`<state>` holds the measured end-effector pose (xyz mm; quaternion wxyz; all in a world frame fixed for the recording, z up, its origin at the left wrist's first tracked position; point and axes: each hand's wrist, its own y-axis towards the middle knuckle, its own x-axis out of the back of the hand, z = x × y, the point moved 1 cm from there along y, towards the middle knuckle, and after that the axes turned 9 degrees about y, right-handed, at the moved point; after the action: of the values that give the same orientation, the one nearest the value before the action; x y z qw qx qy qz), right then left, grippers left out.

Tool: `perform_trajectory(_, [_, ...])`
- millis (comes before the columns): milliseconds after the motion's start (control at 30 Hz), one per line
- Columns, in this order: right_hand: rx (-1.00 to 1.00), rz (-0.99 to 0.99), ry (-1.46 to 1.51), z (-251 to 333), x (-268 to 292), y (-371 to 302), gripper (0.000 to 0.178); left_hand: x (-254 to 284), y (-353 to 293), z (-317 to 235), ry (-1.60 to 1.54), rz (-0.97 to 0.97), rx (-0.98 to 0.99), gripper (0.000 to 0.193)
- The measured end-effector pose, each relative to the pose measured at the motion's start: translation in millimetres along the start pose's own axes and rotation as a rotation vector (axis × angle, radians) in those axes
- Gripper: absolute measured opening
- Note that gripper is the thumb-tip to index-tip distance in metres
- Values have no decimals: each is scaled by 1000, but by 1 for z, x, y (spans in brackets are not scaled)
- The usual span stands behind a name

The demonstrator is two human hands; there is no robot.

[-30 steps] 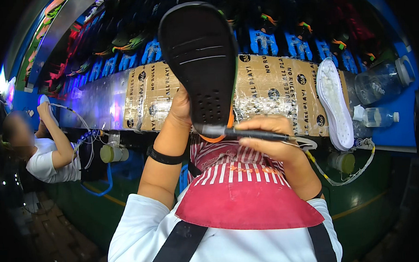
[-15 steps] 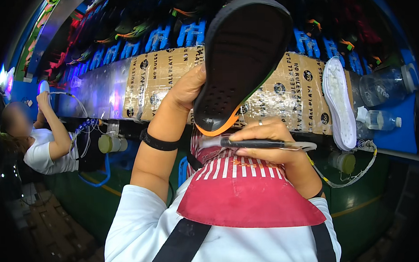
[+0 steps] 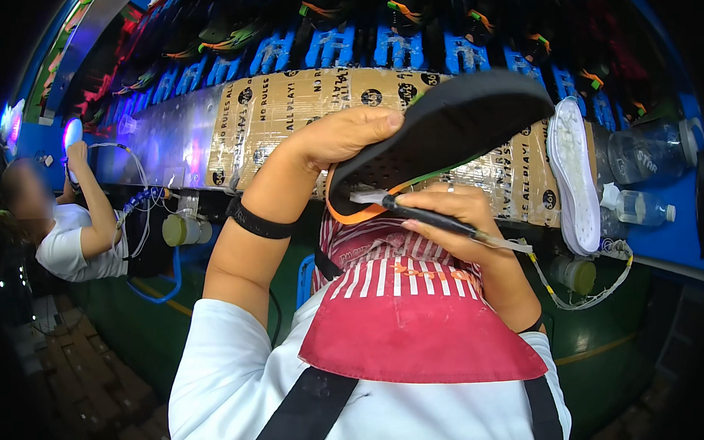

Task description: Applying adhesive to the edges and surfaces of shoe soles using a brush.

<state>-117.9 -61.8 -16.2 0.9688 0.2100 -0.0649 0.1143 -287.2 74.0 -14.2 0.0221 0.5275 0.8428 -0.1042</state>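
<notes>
Two bare hands work on a black shoe sole (image 3: 461, 131) with orange heel trim, held tilted in the air above the cardboard sheet (image 3: 275, 118) that serves here as reference; its heel end overhangs the sheet's near edge, its toe rises towards the sheet's right end. The left hand (image 3: 349, 136), over the sheet's near left part, is closed on the sole's side wall near the heel, thumb along the rim, remaining fingers largely concealed. The right hand (image 3: 454, 212), at the sheet's near edge, pinches a black-handled brush (image 3: 433, 217) between thumb and fingers; its pale bristles appear to lie against the perforated heel floor. On the sheet's right end rests a white shoe sole (image 3: 574, 173); beyond its far edge stand blue rack supports (image 3: 330, 47). In judgement, the black sole is light, resilient foam, flexible yet shape-keeping and not fragile; any wet inner surface would be slick. It is best held by the outer walls, clear of the heel floor, with gentle pressure so that the rim does not fold.
</notes>
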Motion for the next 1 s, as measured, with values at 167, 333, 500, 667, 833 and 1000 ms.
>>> perform_trajectory(167, [-14, 226, 70, -3, 3, -2, 25, -1, 7, 2, 254, 96, 77, 46])
perform_trajectory(333, [30, 134, 62, 0, 4, -1, 26, -5, 11, 0, 322, 115, 142, 49])
perform_trajectory(500, [-66, 282, 14, -2, 5, -1, 24, 2, 12, 5, 324, 131, 221, 52])
perform_trajectory(667, [-133, 146, 123, -5, 20, -10, 24, -1, -1, -3, 109, -374, 378, 54])
perform_trajectory(833, [-197, -234, 360, -9, 29, -16, 27, 7, -5, 26, -479, -711, -422, 52])
perform_trajectory(1000, [-224, -392, 512, -17, 34, -21, 29, 21, -45, 61, -444, -513, -508, 55])
